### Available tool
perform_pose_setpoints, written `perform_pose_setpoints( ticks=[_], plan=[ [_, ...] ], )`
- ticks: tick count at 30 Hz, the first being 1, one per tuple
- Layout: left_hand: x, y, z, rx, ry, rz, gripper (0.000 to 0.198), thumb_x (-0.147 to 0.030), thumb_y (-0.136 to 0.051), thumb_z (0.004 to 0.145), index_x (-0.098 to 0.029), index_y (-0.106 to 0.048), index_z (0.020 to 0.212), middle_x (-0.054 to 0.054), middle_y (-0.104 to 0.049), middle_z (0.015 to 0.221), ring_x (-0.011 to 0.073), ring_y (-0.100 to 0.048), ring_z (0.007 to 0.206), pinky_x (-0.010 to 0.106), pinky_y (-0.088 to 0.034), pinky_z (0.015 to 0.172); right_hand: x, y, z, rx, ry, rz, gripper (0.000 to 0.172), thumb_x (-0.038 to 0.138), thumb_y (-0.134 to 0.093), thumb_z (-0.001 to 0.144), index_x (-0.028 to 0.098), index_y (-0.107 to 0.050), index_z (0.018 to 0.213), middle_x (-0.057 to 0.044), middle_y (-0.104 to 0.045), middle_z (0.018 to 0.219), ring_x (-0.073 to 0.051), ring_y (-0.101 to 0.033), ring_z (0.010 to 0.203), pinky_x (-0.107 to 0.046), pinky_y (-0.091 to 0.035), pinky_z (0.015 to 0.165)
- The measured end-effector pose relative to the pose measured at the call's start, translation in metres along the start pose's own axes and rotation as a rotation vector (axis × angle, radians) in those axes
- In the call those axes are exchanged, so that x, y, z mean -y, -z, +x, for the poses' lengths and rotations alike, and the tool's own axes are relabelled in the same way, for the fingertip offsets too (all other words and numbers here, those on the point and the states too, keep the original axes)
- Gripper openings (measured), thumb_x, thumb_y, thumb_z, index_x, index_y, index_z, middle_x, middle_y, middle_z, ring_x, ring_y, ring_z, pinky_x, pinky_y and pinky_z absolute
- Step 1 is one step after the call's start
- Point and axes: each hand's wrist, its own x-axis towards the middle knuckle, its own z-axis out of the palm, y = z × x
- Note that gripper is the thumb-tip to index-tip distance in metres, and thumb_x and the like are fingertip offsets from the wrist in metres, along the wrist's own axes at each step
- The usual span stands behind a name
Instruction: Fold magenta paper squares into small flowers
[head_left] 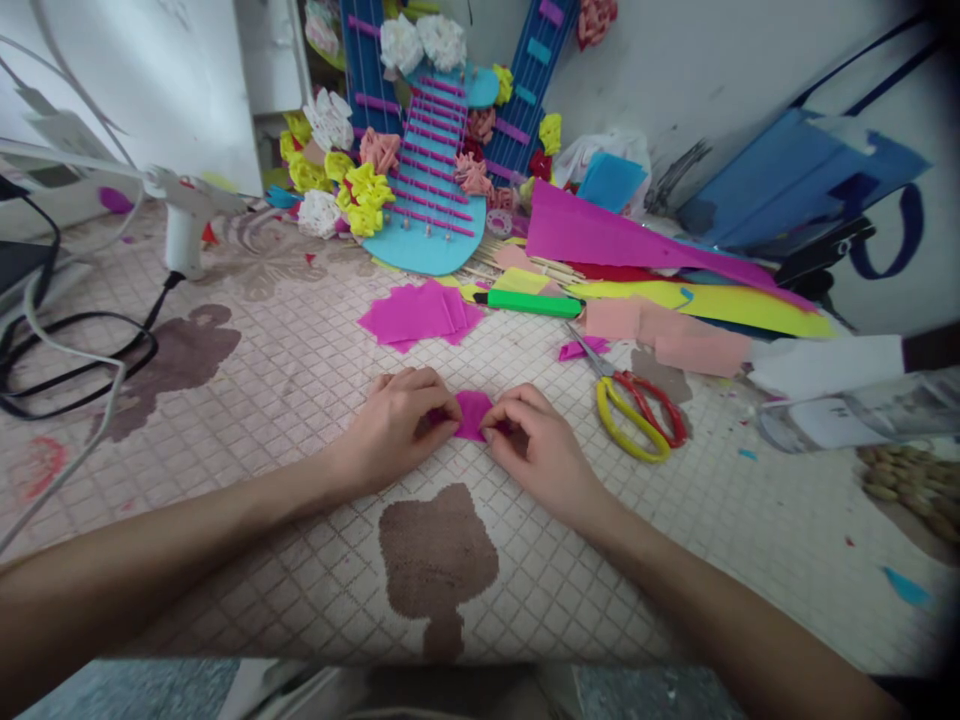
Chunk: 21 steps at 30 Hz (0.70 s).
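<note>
Paper (473,414), magenta, pinched by left hand (401,420) at its left, right hand (538,448) at its right; folding looks in hand; next likely wants an even crease.

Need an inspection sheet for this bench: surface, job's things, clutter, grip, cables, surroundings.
Surface: pale tablecloth, diamond grid, brown patches.
Job's things: magenta piece between the hands; magenta sheets piled beyond it.
Clutter: scissors right of the hands; green marker by the sheets; small scraps about.
Grip: left hand and right hand pinch opposite sides of the magenta piece.
Cables: black cable looped at left, from the white gun-shaped tool; white cable crosses it.
Surroundings: blue model at back; blue bag by the wall.
</note>
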Motion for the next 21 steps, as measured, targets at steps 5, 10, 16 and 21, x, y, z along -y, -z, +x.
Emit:
perform_pose_setpoints(
  ticks=[5, 10, 16, 21],
  plan=[
    [-0.006, -0.003, 0.002, -0.009, 0.048, 0.128, 0.012, -0.03, -0.064, 0.08, -0.018, -0.062, 0.08, 0.003, -0.06, 0.085, 0.0223, -0.054, 0.088, 0.036, -0.035, 0.075, 0.002, -0.004, 0.002, -0.031, -0.016, -0.043, 0.01, 0.009, -0.057, 0.079, 0.019, -0.054, 0.078, -0.003, -0.051, 0.086, -0.018, -0.052, 0.084, -0.033, -0.044, 0.075],
    [-0.005, -0.002, 0.002, 0.022, 0.052, 0.109, 0.004, -0.023, -0.062, 0.079, -0.019, -0.062, 0.08, 0.002, -0.06, 0.086, 0.022, -0.055, 0.089, 0.035, -0.034, 0.075, 0.0, 0.0, 0.001, 0.021, -0.012, -0.02, 0.016, 0.004, -0.055, 0.078, 0.02, -0.055, 0.079, -0.003, -0.051, 0.089, -0.017, -0.052, 0.087, -0.032, -0.044, 0.076],
    [-0.01, -0.001, 0.002, 0.014, 0.061, 0.139, 0.013, -0.031, -0.061, 0.081, -0.018, -0.062, 0.081, 0.004, -0.06, 0.087, 0.0234, -0.055, 0.088, 0.037, -0.036, 0.075, -0.004, 0.004, 0.0, 0.05, 0.039, 0.04, 0.021, 0.001, -0.048, 0.079, 0.021, -0.055, 0.084, -0.003, -0.051, 0.092, -0.017, -0.053, 0.089, -0.031, -0.045, 0.076],
    [-0.016, -0.005, 0.004, 0.009, 0.074, 0.219, 0.011, -0.027, -0.058, 0.082, -0.017, -0.061, 0.079, 0.006, -0.06, 0.087, 0.0249, -0.054, 0.088, 0.038, -0.036, 0.075, -0.005, 0.005, 0.0, 0.048, 0.039, 0.036, 0.025, -0.002, -0.046, 0.077, 0.02, -0.055, 0.084, -0.004, -0.051, 0.092, -0.017, -0.053, 0.089, -0.031, -0.045, 0.076]
  ],
)
